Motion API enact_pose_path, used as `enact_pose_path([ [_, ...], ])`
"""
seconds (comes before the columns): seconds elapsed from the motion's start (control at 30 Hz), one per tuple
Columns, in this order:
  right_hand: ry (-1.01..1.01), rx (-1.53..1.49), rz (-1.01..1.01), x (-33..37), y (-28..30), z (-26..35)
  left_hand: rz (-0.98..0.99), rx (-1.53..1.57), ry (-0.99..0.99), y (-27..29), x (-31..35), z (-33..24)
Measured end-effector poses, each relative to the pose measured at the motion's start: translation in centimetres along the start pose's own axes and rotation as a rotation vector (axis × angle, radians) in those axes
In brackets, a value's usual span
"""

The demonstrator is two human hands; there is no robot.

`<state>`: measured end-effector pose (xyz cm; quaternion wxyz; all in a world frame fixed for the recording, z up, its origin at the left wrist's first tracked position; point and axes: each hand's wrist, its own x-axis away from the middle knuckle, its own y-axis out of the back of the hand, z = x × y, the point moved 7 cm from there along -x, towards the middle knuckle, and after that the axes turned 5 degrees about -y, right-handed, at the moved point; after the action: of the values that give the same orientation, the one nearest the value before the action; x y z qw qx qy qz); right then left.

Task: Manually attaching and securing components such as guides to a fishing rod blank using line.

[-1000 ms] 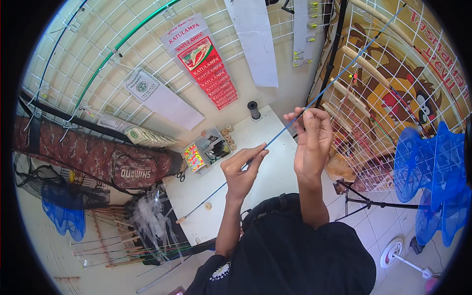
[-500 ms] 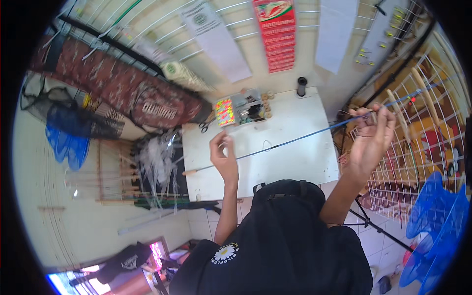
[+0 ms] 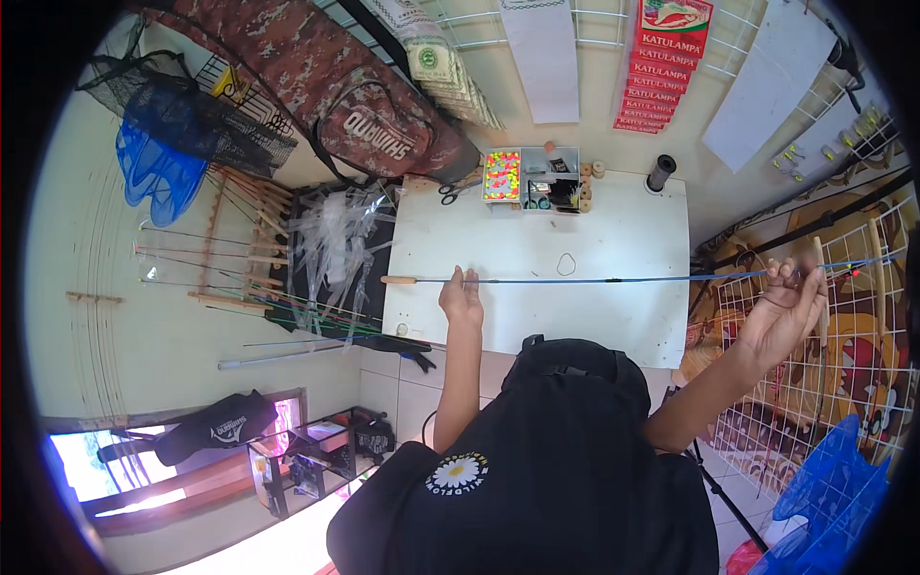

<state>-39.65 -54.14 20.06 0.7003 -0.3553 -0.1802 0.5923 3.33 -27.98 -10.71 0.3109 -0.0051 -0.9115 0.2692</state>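
Note:
A thin blue fishing rod [image 3: 661,279] lies nearly level across the white table, its short wooden handle [image 3: 399,280] toward the left edge. Just right of that handle, my left hand [image 3: 461,299] has its fingers closed around the shaft. Beyond the table's right edge, my right hand [image 3: 784,311] is raised with bent fingers at the rod's thin end, where a fine dark line seems to run between them. A small red bead or float [image 3: 856,273] shows near the tip. On the tabletop behind the rod rests a thin dark loop [image 3: 566,264].
At the table's back stand a divided box [image 3: 564,158] with bright beads, wooden spools [image 3: 586,196], scissors [image 3: 448,196] and a black cylinder [image 3: 661,173]. A camouflage rod bag [image 3: 355,110] hangs left. To the right is a white wire grid [image 3: 767,383] with blue nets [image 3: 829,498].
My left hand, before raised with curled fingers above the shaft, is now on the rod near its handle. The slanted rod now looks level; the view has shifted too. My right hand stays at the thin end.

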Motion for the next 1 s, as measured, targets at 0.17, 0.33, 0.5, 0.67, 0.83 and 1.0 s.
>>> enact_pose_path([
  [0.17,0.001,-0.012,-0.007,-0.1,0.2,-0.2,0.07,0.022,-0.021,-1.2,1.0,-1.2],
  [0.33,0.009,-0.04,0.042,-0.5,0.8,-0.1,0.038,-0.044,-0.087,-2.9,3.5,-3.2],
  [0.5,0.019,-0.007,0.026,-0.2,0.2,0.1,0.08,-0.03,-0.145,-4.4,2.9,-5.2],
  [0.67,-0.015,0.003,0.051,1.4,-2.3,-2.4,0.109,0.011,-0.285,-4.3,-0.1,-8.8],
  [0.83,-0.135,0.074,0.099,2.9,-3.9,-6.4,0.113,0.037,-0.403,-3.7,-3.6,-12.3],
  [1.0,-0.239,0.082,0.138,4.9,-5.7,-9.5,0.181,0.051,-0.407,-2.5,-7.4,-13.6],
])
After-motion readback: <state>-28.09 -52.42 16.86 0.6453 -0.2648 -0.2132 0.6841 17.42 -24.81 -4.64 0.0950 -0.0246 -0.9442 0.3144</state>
